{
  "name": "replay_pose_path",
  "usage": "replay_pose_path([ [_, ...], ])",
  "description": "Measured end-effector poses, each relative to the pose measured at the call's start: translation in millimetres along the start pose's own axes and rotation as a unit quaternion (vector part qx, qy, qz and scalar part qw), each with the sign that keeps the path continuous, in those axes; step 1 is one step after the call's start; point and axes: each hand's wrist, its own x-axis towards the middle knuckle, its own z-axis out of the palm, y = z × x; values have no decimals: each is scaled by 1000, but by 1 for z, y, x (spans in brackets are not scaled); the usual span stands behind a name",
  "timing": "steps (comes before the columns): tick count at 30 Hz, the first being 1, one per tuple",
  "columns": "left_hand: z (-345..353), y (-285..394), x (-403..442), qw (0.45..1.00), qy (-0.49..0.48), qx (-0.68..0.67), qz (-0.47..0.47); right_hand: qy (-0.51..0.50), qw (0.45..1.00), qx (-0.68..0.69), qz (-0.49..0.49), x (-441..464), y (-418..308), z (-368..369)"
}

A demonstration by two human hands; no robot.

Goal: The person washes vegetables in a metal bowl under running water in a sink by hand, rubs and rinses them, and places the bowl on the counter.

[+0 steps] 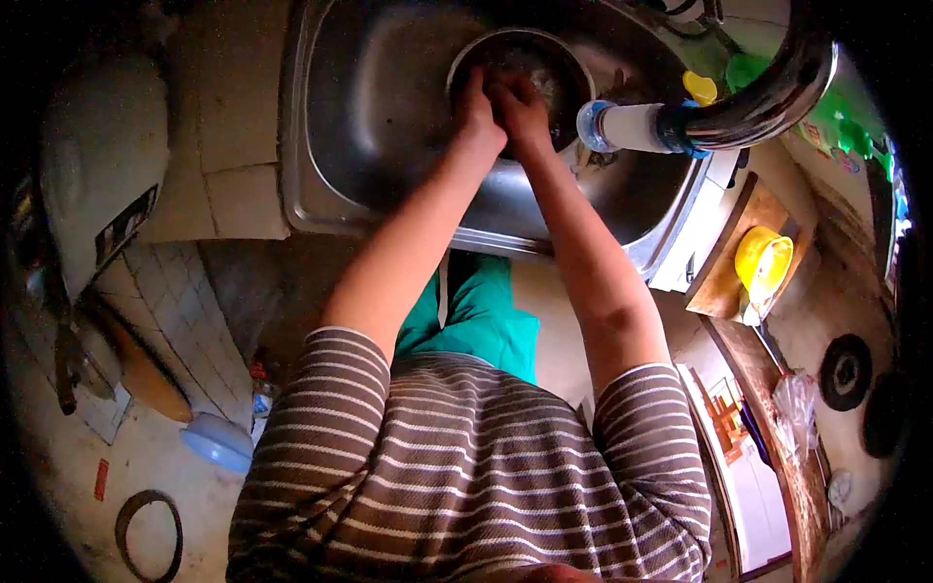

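A round metal bowl (pixel 575 60) sits in the stainless steel sink (pixel 364 107), with dark contents that look wet. My left hand (pixel 478 119) and my right hand (pixel 523 109) are close together over the bowl, thumbs and fingers curled down into it. Both hands look closed, fingertips in shadow, and whatever lies between them cannot be made out. Just right of the bowl hangs the faucet (pixel 753 121), its mouth fitted with a white and clear nozzle (pixel 627 128).
Dark scraps (pixel 614 92) lie in the sink beside the bowl. A yellow cup (pixel 764 257) stands on a wooden board (pixel 721 282) at the right. Green plastic packaging (pixel 836 121) is behind the faucet. A pale blue basin (pixel 219 442) shows at lower left.
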Motion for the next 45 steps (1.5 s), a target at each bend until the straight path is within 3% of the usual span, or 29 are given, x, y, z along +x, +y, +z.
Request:
replay_pose_path([
  [2, 11, 11, -13, 1000, -16, 15, 1, -18, 983, 147, 107, -22, -52, -1],
  [4, 33, 26, -57, 985, -48, 163, -14, -27, 988, 137, 74, -24, -46, -2],
  [6, 12, -11, -30, 987, -86, 130, 34, 14, 986, -95, -139, -11, -39, -3],
  [8, 10, -27, -29, 996, -43, 77, 8, 42, 950, -240, -193, 11, -24, -16],
  [10, 28, -15, -52, 994, -63, 84, -10, 32, 973, -150, -175, 7, -30, -14],
  [12, 30, 0, -58, 990, -65, 114, -45, -37, 997, 36, -49, -20, -47, -5],
  [13, 38, 10, -64, 986, -32, 150, -63, -42, 992, -62, -106, -29, -49, -5],
  [16, 35, 16, -63, 985, -57, 162, 1, -62, 984, -56, -157, -39, -57, 2],
  [18, 36, 1, -67, 990, -68, 124, -11, -51, 999, 3, 2, -26, -75, -6],
  [19, 45, -1, -80, 984, -116, 126, 45, -114, 991, 43, 56, -17, -82, -15],
  [20, 55, -1, -91, 985, -81, 146, 52, -83, 992, 32, 93, -8, -57, -17],
  [22, 47, 9, -76, 987, -102, 120, -26, -15, 996, -67, -63, -8, -32, 1],
  [24, 45, 19, -72, 982, -36, 184, 4, -56, 998, 6, -42, -37, -48, 3],
  [25, 38, 20, -68, 980, -88, 179, -3, -40, 995, -54, -74, -43, -57, 4],
  [28, 33, 10, -63, 981, -101, 166, -8, -67, 995, -36, -59, -20, -51, -9],
  [29, 35, 4, -68, 978, -100, 175, 50, -55, 995, -49, -64, -8, -36, -13],
  [30, 36, 7, -71, 978, -101, 176, 52, 7, 990, -104, -97, 9, -9, -15],
  [32, 35, 13, -73, 963, -80, 244, 83, -10, 962, -241, -125, 18, -11, -34],
  [33, 23, 14, -55, 935, -86, 315, 138, -10, 962, -243, -123, 17, -16, -40],
  [34, 11, 17, -41, 936, -88, 313, 136, -21, 979, -148, -141, 16, -22, -46],
  [35, 0, 22, -30, 824, -120, 495, 248, -32, 985, -51, -161, 16, -27, -49],
  [36, -4, 27, -24, 664, -143, 647, 347, -33, 985, -53, -163, 14, -25, -50],
  [37, -2, 30, -38, 502, -140, 731, 440, -72, 945, -233, -217, 9, -14, -51],
  [38, -3, 31, -44, 502, -140, 730, 441, -108, 870, -403, -262, 2, -1, -50],
  [40, -7, 33, -51, 245, -189, 868, 388, -101, 836, -454, -291, -4, 14, -53],
  [43, 5, 40, -69, 208, -202, 878, 381, -75, 847, -461, -254, -9, -15, -66],
  [45, 12, 44, -72, 239, -215, 887, 333, -122, 847, -458, -242, -17, -6, -49],
])
